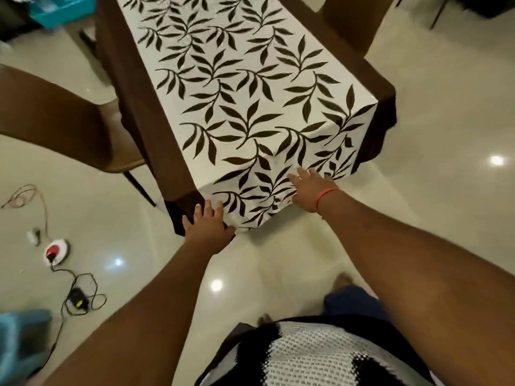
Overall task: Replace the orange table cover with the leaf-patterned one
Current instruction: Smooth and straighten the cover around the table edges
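1. The leaf-patterned cover [250, 107] lies spread along the length of the table, white with dark leaf sprigs, its near end draped over the table's near edge and hanging down.
2. A dark brown border [145, 107] runs down both long sides of that cover and wraps the two near corners.
3. Left hand [207, 228] sits at the cover's near left corner, fingers straight and spread, flat against the brown corner and the white hanging edge; nothing is gripped.
4. Right hand [312, 190] is on the hanging end of the cover, right of the left hand, fingers stretched out flat on the leaf print, palm pressing; an orange band [324, 197] circles its wrist.
5. Left of the cover, a brown chair [55, 115] stands tucked close to the table; another chair back [351, 20] shows on the cover's far right side.
6. On the pale tiled floor [418, 162] left of the cover lie a white-and-red round device [57, 250] and a black adapter [79, 300] with tangled cable.
7. No orange cover is seen anywhere.
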Available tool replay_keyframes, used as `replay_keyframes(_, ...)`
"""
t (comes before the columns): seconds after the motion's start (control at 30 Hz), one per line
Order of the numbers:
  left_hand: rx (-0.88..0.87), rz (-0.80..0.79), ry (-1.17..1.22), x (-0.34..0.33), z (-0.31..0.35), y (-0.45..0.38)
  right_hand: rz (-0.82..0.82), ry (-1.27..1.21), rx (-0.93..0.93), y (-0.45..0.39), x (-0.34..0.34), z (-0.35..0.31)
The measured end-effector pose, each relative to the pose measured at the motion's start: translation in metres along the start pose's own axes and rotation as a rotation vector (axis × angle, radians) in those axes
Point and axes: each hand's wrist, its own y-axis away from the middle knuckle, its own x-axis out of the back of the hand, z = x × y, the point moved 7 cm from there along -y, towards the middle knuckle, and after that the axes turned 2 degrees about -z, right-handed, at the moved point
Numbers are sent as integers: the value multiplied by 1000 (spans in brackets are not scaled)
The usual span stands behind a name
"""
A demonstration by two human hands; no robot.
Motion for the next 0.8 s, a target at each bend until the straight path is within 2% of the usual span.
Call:
replay_keyframes(0.2, 29, 15, 35, 3, 89, -1, -22, 12, 36, 3, 11, 76)
replay_keyframes(0.37, -15, 44, -2, 24, 230, -28, -39, -12, 45, 11, 26, 200)
replay_keyframes(0.5, -111, 55, -5, 53, 365, -52, -68, -15, 19, 17, 46, 311)
replay_keyframes(0.57, -155, 48, 13, 66, 412, -61, -53, -43, 4, 12, 61, 348)
replay_keyframes(0.67, -151, 45, 3, 84, 455, -87, -43, -77, 8, -8, 79, 386)
replay_keyframes(0.8, -128, 92, -17, 108, 485, -126, -44, -71, 57, -41, 92, 405)
